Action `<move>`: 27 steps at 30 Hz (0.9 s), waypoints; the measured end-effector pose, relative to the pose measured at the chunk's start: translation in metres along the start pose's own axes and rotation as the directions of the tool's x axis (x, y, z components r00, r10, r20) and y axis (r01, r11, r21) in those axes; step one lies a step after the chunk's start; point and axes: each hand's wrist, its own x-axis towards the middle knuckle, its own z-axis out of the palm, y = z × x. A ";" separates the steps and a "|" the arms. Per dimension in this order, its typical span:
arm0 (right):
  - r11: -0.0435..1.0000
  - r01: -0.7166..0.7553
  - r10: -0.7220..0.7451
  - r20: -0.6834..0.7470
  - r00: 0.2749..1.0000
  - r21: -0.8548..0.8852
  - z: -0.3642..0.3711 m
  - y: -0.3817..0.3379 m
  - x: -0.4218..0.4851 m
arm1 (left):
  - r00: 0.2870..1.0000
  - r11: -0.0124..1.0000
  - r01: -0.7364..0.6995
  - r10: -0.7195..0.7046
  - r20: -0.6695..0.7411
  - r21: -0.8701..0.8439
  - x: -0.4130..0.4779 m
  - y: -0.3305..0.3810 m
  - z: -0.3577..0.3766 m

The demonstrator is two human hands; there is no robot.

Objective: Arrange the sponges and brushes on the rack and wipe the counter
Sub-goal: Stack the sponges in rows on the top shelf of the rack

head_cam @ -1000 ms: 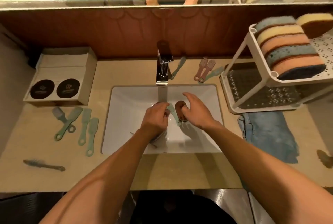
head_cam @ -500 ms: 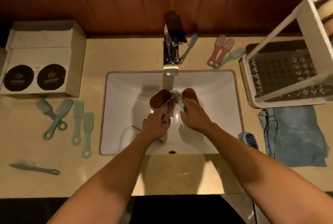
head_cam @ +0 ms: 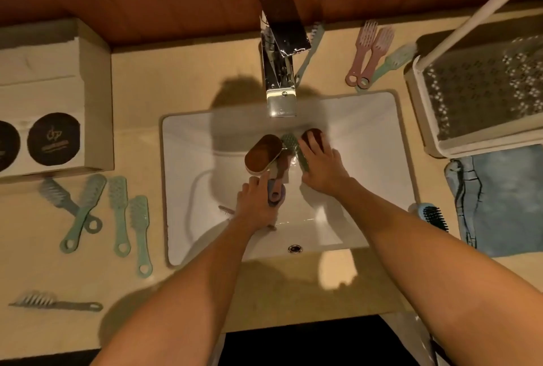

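Both hands are over the white sink (head_cam: 188, 183), under the tap (head_cam: 280, 71). My left hand (head_cam: 257, 204) grips the handles of a brown oval brush (head_cam: 263, 154) and a mauve brush (head_cam: 276, 192). My right hand (head_cam: 321, 170) holds a green brush (head_cam: 293, 145) and a second brown oval brush (head_cam: 313, 134). Several green and grey brushes (head_cam: 117, 212) lie on the counter left of the sink. Two pink brushes (head_cam: 370, 51) and a green one (head_cam: 395, 61) lie behind the sink. The white rack (head_cam: 476, 142) stands at the right.
A cardboard box (head_cam: 58, 95) sits at the back left. A blue cloth (head_cam: 505, 198) lies right of the sink, with a blue brush (head_cam: 433, 215) beside it. A grey brush (head_cam: 55, 302) lies near the front left edge. Another green brush (head_cam: 311, 45) rests behind the tap.
My view has tilted down and closer, so the rack's sponges have left the frame. Both hands have lifted the brushes under the tap; the left hand's brown brush now shows above its fingers.
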 end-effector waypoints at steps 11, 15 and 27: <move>0.969 -0.160 0.134 -0.140 0.981 -0.191 0.020 -0.004 -0.023 | 0.995 0.985 0.093 -0.097 0.025 0.146 0.000 0.003 -0.006; 0.910 -0.199 0.191 -0.058 0.980 -0.364 0.030 -0.003 -0.042 | 1.000 0.998 0.025 -0.024 0.018 -0.053 -0.011 0.013 -0.021; 0.767 -0.333 0.342 0.088 0.935 0.548 -0.013 -0.007 -0.085 | 0.998 0.884 0.038 -0.016 0.053 -0.467 -0.041 0.059 -0.058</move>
